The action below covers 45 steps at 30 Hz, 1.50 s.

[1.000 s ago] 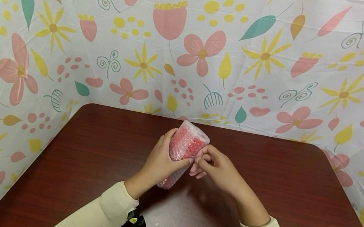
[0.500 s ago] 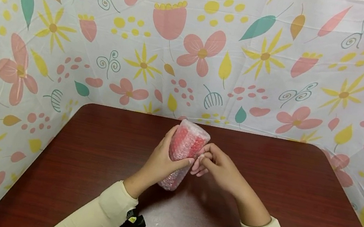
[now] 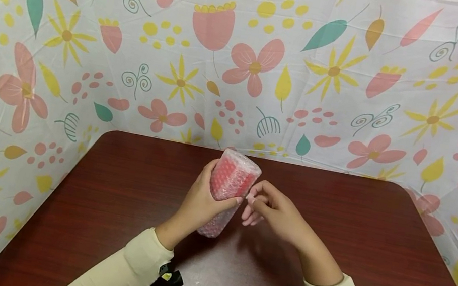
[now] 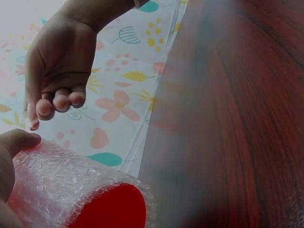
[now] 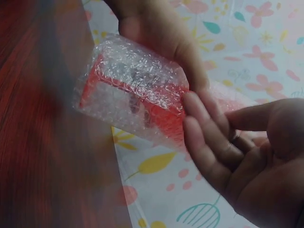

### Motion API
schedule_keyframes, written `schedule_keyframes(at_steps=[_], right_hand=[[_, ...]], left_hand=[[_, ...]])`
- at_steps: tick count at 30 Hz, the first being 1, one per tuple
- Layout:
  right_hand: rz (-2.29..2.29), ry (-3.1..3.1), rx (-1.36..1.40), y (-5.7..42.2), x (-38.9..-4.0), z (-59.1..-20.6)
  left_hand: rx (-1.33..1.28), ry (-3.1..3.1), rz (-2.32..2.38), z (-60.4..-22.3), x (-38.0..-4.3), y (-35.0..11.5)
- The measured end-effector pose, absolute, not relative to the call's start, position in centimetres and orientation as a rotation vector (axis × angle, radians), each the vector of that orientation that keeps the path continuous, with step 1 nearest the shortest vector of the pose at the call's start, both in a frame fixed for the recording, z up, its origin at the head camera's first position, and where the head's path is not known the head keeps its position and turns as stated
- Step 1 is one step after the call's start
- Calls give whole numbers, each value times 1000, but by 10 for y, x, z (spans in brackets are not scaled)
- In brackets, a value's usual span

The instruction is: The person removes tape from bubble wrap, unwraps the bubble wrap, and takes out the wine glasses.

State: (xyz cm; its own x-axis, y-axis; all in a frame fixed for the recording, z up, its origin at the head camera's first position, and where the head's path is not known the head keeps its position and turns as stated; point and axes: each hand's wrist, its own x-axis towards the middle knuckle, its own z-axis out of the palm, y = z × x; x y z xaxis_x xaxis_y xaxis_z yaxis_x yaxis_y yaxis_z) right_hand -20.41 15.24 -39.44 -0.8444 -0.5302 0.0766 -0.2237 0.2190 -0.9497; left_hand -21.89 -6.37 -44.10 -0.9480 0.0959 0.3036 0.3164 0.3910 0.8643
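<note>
A red, tube-like package in clear bubble wrap (image 3: 229, 176) stands tilted above the table in the head view. My left hand (image 3: 200, 199) grips it from the left side, thumb across the near face and the other fingers behind. In the left wrist view the package's end (image 4: 118, 206) shows plain red inside the wrap. Beside its right edge is my right hand (image 3: 277, 210), thumb and forefinger brought close together and the other fingers bent. Whether a thin bit of wrap or tape lies between those fingertips cannot be made out. Dark marks show through the wrap (image 5: 137, 80) in the right wrist view.
A dark red-brown wooden table (image 3: 120, 185) lies under both hands. Behind it and at its sides hangs a white cloth (image 3: 261, 118) printed with flowers and leaves. Small black devices (image 3: 171, 277) are strapped at both wrists.
The package has turned slightly and shifted a little left with my left hand. A narrow gap now shows between it and my right fingertips, which have barely moved.
</note>
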Motion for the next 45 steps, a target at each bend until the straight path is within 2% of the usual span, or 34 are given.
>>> schedule_keyframes(at_steps=[6, 27, 45], right_hand=[[-1734, 2097, -782, 153, -204, -395], [-1733, 2289, -559, 146, -204, -397], [-1682, 2253, -644, 139, -197, -400]], left_hand=[[-356, -2450, -1549, -439, -218, -64], [-369, -2476, -1524, -438, -216, -62], [-300, -2509, -1472, -441, -214, -60]])
